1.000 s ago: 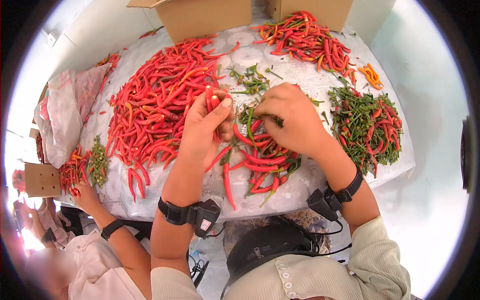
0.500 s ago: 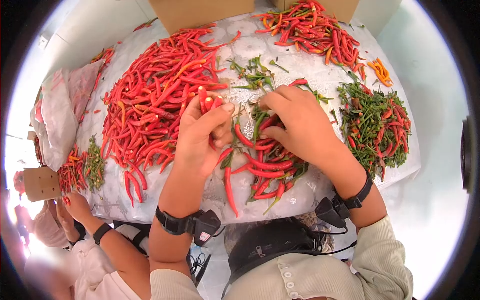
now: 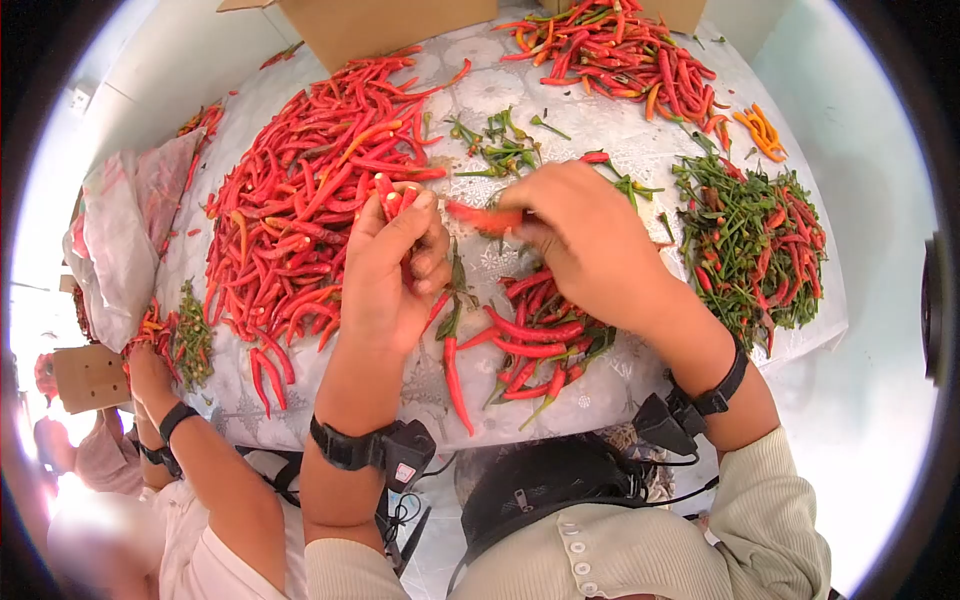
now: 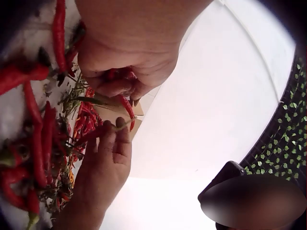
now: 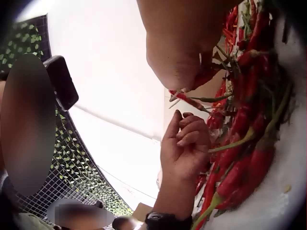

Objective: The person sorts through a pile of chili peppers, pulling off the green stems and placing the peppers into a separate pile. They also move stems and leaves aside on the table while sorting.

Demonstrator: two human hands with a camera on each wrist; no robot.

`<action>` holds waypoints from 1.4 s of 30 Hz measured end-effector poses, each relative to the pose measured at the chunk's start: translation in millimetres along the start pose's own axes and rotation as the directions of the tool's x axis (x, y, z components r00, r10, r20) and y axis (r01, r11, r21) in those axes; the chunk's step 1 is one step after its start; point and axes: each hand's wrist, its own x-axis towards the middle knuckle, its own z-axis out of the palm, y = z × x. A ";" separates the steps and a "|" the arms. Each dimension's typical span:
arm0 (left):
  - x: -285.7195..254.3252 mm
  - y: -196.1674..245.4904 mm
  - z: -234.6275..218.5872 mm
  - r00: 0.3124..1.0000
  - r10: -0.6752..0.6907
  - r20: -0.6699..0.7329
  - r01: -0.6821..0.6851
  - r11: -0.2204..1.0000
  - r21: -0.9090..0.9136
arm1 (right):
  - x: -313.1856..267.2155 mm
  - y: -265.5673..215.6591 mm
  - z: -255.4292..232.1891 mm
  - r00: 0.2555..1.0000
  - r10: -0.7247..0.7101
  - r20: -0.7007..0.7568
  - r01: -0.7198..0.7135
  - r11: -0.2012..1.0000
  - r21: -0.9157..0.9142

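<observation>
My left hand [image 3: 395, 270] grips a small bunch of red chili peppers [image 3: 388, 195], their pale cut-off ends sticking up past the thumb. Facing it, my right hand [image 3: 590, 240] pinches another red chili pepper [image 3: 480, 216], blurred by motion and pointing toward the left hand. In the left wrist view, the right hand's fingers [image 4: 109, 136] hold this chili near its stem. Below the right hand lies a small heap of chilies with green stems [image 3: 540, 330]. A single stemmed chili [image 3: 455, 385] lies left of that heap.
A large pile of red chilies [image 3: 290, 200] spreads on the left. Loose green stems [image 3: 505, 150] lie beyond my hands. To the right sits a mound of stems and chilies [image 3: 750, 240]; another chili pile [image 3: 640, 60] lies behind, near cardboard boxes [image 3: 390, 30]. Another person's arm [image 3: 215, 460] reaches in at left.
My right hand has drawn a red chili up from the small heap toward the left hand. The left hand, still holding its bunch, has shifted slightly left.
</observation>
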 end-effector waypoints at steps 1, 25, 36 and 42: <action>0.2 -0.2 -0.3 1.000 0.008 0.007 -0.008 1.000 0.015 | 1.0 -0.7 -0.2 0.992 0.035 -0.120 -0.024 0.995 0.093; -9.8 -0.2 8.6 0.944 -0.214 0.251 0.161 0.963 0.214 | 0.8 -0.8 0.0 0.902 0.312 0.299 -0.359 0.157 0.920; -14.0 1.1 16.9 0.951 -0.245 0.190 0.201 0.954 0.222 | -0.5 -1.6 0.0 0.882 0.323 0.343 -0.408 0.159 0.899; -12.0 -2.3 13.2 0.958 -0.240 0.157 0.191 0.942 0.275 | -1.0 -0.8 1.0 0.905 0.363 0.222 -0.357 0.364 0.860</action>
